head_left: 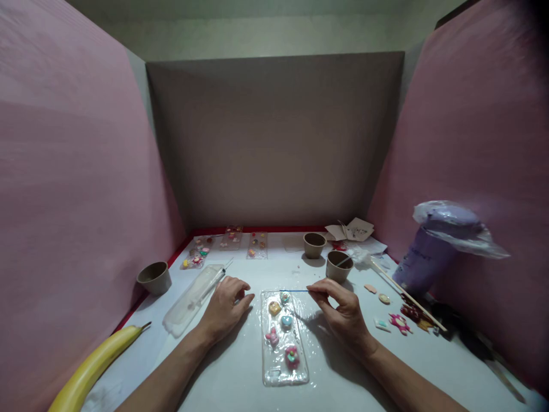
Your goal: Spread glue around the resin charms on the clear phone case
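A clear phone case [281, 366] lies in front of me, glossy and wet-looking, with several small decorations stuck about it, among them a pink flower-like charm [292, 357] and a blue charm [286, 321]. My right hand [338, 309] pinches a thin blue stick [295, 290], whose far end reaches over the case's top edge beside a round green charm [285, 297]. My left hand [227, 303] rests on the table left of the case, thumb and fingers apart, holding nothing. Just beyond it a syringe [214, 279] lies across a clear plastic tray [182, 317].
Small cups stand at the left [155, 279] and back right. Loose charms [400, 324] and a wooden stick [407, 293] lie at right, near a purple tumbler [424, 257] in plastic. A banana [98, 363] is front left. Decorated cases [257, 246] lie behind. Pink walls enclose the table.
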`<state>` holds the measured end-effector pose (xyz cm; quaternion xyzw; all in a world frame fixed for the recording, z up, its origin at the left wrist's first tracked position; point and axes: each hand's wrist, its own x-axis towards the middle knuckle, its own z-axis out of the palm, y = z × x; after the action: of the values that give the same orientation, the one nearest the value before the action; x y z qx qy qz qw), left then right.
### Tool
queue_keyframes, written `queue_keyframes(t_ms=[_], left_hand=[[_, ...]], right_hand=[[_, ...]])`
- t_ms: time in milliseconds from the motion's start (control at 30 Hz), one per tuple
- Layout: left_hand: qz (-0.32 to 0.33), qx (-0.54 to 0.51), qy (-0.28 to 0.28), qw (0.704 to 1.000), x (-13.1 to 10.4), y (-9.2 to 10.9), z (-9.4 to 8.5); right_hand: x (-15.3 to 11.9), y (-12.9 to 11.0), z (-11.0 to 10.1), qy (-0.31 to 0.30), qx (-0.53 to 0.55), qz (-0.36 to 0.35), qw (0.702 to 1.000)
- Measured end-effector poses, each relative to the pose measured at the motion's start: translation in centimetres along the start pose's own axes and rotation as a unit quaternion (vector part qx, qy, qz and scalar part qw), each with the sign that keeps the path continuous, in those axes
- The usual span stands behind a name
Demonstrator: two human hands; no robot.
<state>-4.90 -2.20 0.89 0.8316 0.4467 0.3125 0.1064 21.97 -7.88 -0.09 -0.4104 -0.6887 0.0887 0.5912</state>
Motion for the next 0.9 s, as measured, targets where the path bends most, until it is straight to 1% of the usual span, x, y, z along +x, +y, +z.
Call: queue_keyframes(t_ms=[633, 900], left_hand=[[-0.01, -0.004, -0.021, 1.0, 0.1, -0.13, 0.06], [-0.015, -0.01, -0.03, 0.999, 0.17, 0.04, 0.01]], right_hand=[[0.01, 0.25, -0.02, -0.006, -0.006, 0.005, 1.0], [-0.07, 0.44, 0.01, -0.007, 0.001, -0.003, 1.0]])
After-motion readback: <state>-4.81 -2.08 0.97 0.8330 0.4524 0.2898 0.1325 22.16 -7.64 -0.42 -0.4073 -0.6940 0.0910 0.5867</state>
